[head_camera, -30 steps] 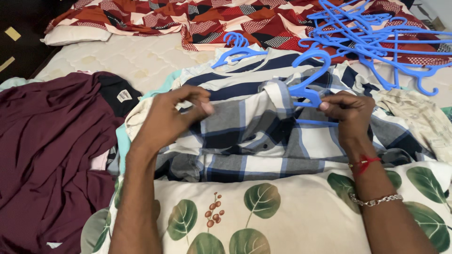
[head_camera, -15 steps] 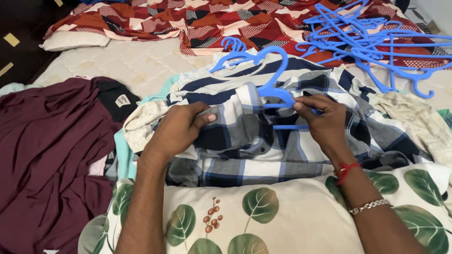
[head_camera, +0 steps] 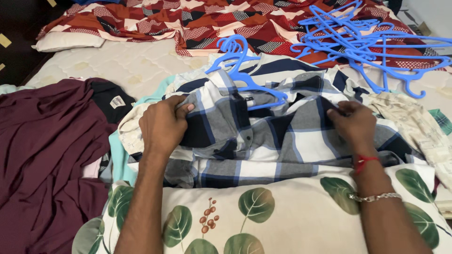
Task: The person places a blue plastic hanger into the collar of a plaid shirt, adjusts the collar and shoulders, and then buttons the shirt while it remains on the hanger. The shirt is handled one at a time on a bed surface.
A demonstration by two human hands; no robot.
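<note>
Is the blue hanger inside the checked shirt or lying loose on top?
Inside: the blue hanger runs under the checked shirt collar, hook sticking out above.

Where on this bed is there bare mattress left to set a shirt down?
One bare patch of mattress lies between the white pillow, the red patterned sheet and the maroon garment. The hanger pile and clothes crowd the right; both hands grip the plaid shirt.
</note>
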